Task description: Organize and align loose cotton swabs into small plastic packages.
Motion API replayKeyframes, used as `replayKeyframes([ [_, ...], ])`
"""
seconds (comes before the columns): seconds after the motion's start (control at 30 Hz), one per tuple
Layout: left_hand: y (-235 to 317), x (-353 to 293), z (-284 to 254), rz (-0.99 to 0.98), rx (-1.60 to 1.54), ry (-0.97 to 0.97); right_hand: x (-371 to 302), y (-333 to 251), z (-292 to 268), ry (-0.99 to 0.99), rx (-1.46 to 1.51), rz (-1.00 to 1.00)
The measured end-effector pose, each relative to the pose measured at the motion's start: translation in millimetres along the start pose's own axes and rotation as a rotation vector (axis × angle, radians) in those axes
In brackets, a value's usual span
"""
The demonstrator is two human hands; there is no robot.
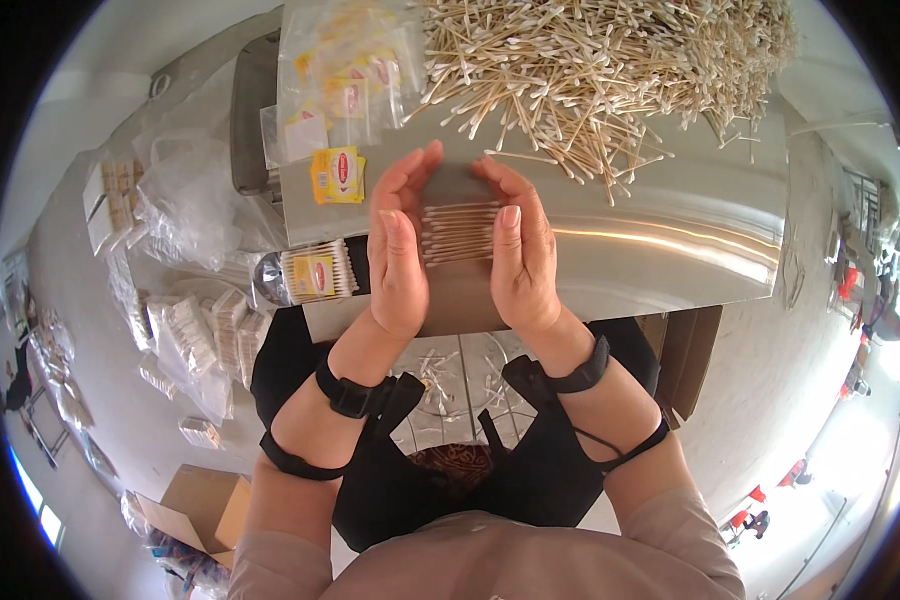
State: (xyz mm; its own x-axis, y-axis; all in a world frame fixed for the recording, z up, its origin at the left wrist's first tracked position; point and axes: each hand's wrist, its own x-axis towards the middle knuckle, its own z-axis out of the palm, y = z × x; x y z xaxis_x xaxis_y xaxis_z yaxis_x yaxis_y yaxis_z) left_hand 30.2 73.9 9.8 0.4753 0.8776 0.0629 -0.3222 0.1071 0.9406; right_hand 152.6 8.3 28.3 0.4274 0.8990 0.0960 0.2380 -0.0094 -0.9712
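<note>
A row of wooden cotton swabs [458, 236] lies crosswise between my two palms, just above or on the metal tabletop. My left hand [400, 265] presses against the swabs' left tips, its thumb upright and fingers curving inward. At the opposite tips is my right hand [526, 262], thumb along the swab ends and fingers cupped. Beyond my hands spreads a big loose pile of cotton swabs [590, 75]. Just left of my left hand sits a clear pack of swabs [318, 273] with a yellow label. Yellow printed cards [339, 176] lie beyond it.
A clear bag of yellow cards [345, 75] rests at the table's far left. The shiny metal tabletop [660, 215] extends to my right. Bagged swab packs [185, 345] and an open cardboard box [195, 510] are at the left. Another brown carton [692, 360] stands below the table's right side.
</note>
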Motion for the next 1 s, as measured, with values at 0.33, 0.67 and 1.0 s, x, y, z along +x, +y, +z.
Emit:
replayKeyframes([
  [0.33,0.5,0.5,2.6,-0.002,-0.032,0.046,3.3,1.2,20.2,0.061,0.133,0.001],
  [0.67,5.4,11.1,2.3,-0.031,-0.099,0.137,13.4,6.5,19.6,0.050,0.299,0.049],
  [1.0,-1.3,9.3,19.0,-0.008,-0.036,-0.101,11.0,3.4,0.0,0.170,0.418,0.120],
])
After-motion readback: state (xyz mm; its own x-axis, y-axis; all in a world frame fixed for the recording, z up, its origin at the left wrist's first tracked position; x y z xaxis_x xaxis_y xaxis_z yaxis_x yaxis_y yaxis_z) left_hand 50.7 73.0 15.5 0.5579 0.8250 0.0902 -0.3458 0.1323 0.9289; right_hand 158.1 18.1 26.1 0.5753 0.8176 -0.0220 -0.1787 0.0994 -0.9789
